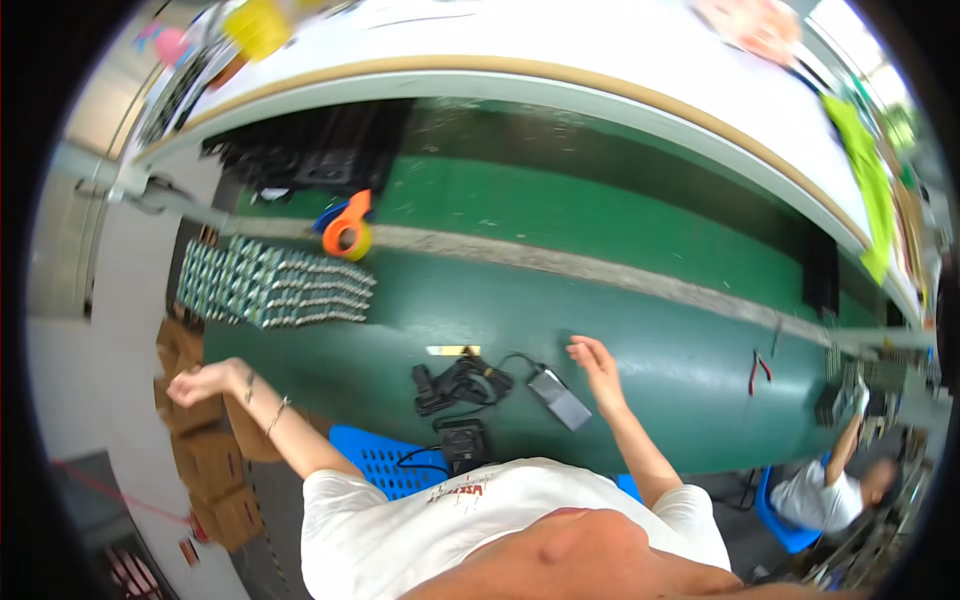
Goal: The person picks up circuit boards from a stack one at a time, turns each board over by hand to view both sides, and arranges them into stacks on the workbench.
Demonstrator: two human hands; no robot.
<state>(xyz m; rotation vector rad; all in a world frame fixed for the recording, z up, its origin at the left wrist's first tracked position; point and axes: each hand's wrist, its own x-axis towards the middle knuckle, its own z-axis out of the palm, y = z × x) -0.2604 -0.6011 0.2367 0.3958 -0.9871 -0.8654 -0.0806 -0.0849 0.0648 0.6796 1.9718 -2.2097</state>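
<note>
My left hand (203,382) hangs out past the table's left end, above some cardboard boxes. Its fingers are curled in, with nothing visible in them. Over the green tabletop (680,345), my right hand (598,372) has its fingers stretched toward the left and holds nothing. Just left of it lies a black power adapter (559,399), its cord running to a tangled bundle of black cables (465,383). A second black boxy unit (462,441) sits at the near edge, close to my shirt. Behind the bundle is a small pale yellow strip (453,351).
Stacked circuit boards (275,287) stand at the left, beside an orange tape dispenser (347,232). Red-handled pliers (759,372) lie to the right. A white shelf (520,40) spans the far side. Cardboard boxes (215,465) and a blue chair (385,458) are nearby; a co-worker (825,490) sits at far right.
</note>
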